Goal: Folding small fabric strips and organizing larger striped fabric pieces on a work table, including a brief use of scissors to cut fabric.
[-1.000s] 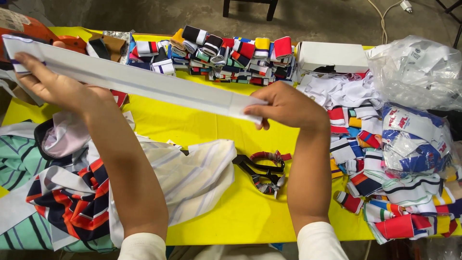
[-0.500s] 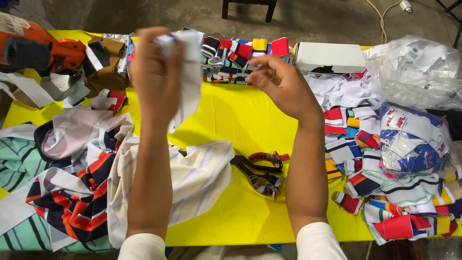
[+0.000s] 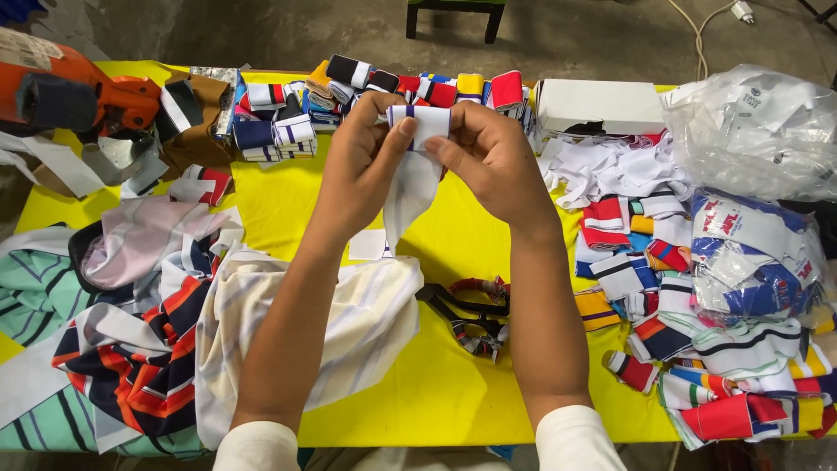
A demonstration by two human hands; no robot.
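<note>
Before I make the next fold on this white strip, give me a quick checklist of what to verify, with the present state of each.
1. Both hands on the strip: left hand and right hand pinch the folded top of the white strip. Ok.
2. Folded bundle square, edges aligned: fingers cover the edges. Cannot tell.
3. Loose tail free: it hangs down between the wrists, above the yellow table, not visibly caught. Ok.
4. Scissors out of the way: they lie on the table below the hands, apart from the strip. Ok.
5. Room in the row of folded strips at the far edge: no gap shows. Cannot tell.
</note>
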